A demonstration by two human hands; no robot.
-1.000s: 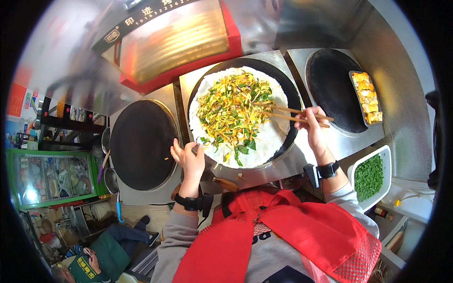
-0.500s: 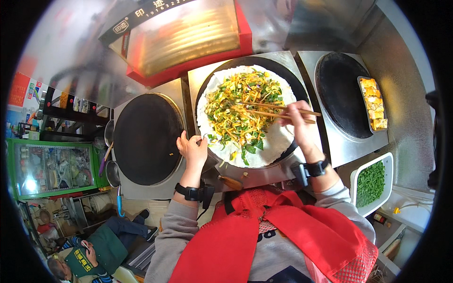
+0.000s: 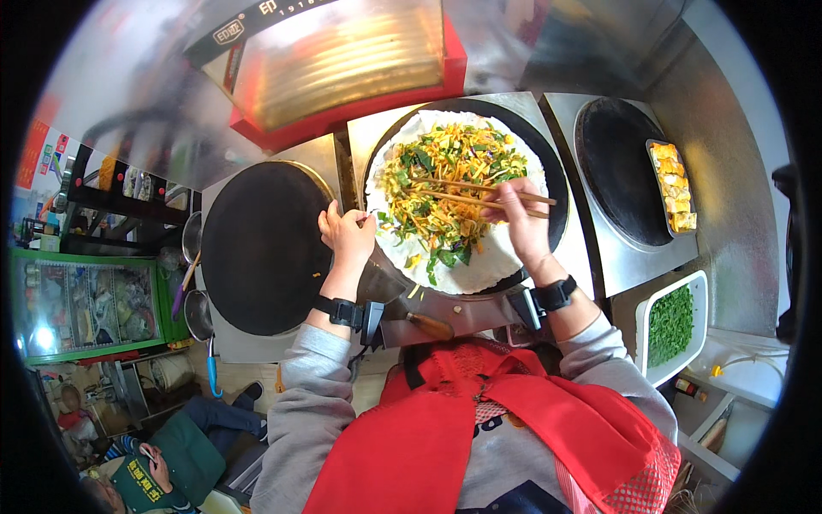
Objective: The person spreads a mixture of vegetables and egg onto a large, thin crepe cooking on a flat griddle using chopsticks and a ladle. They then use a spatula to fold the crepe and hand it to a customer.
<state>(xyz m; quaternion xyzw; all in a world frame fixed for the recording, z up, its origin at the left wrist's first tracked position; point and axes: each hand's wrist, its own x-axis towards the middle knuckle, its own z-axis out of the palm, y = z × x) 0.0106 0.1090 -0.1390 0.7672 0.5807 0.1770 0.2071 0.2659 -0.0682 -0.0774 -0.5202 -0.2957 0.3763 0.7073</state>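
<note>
A thin pale flatbread (image 3: 497,274) lies on the middle round griddle (image 3: 556,180), heaped with shredded filling (image 3: 454,154) of orange, yellow and leafy green pieces. My right hand (image 3: 518,218) is closed round a pair of wooden chopsticks (image 3: 541,200), whose tips reach into the filling. At the flatbread's left edge, my left hand (image 3: 349,236) has thumb and forefinger pinched together on the rim. Both wrists carry black strapped devices.
A dark griddle (image 3: 261,248) stands to the left, another (image 3: 612,171) to the right with a tray of golden pieces (image 3: 672,184). Chopped greens fill a white tub (image 3: 704,295). A wooden-handled tool (image 3: 431,326) lies at the counter's front. Someone holding a phone (image 3: 154,467) is at lower left.
The chopsticks and my right hand have shifted left over the filling. My left hand has risen slightly along the flatbread's edge. The whole view has moved a little.
</note>
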